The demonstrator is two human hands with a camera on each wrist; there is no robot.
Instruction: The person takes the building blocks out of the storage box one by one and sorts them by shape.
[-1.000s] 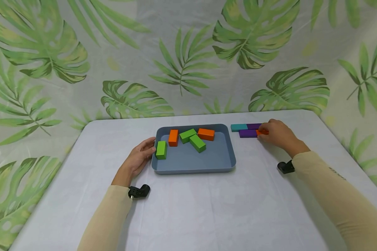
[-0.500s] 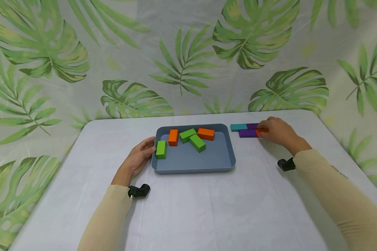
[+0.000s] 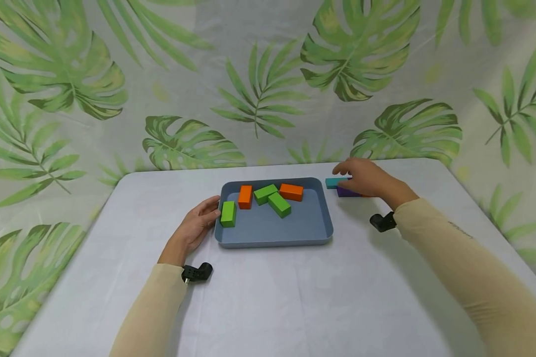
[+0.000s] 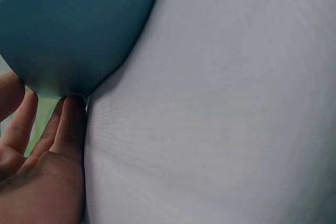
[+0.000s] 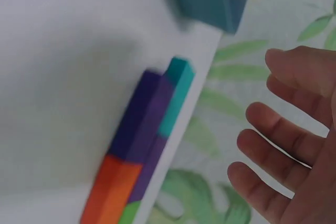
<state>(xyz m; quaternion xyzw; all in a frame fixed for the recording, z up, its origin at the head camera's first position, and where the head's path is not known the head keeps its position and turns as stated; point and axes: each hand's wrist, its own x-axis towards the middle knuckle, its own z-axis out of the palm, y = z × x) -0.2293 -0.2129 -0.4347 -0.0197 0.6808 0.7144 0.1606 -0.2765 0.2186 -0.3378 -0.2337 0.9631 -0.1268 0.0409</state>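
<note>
My left hand (image 3: 195, 225) rests its fingertips against the left wall of a grey-blue tray (image 3: 274, 236); in the left wrist view the fingers (image 4: 68, 124) are nearly straight at the tray's outer wall. Above the block group right of the tray hovers my right hand (image 3: 368, 179), fingers spread, nothing held. Beneath it lie a teal block (image 3: 335, 183) and a purple block (image 3: 349, 192), partly covered by the hand in the head view. From the right wrist, two rows touch side by side: an orange block (image 5: 110, 187) behind the purple one, and teal, purple and green (image 5: 130, 213) alongside.
Inside the tray are green blocks, one at the left wall (image 3: 228, 214) and two touching near the middle (image 3: 279, 205), plus two orange blocks (image 3: 245, 197). A white cloth covers the table (image 3: 268, 297); a leaf-print curtain (image 3: 259, 99) hangs behind its far edge.
My right hand has let go of the orange block at the right end of the group and moved left, over the purple and teal blocks. The left hand stays at the tray.
</note>
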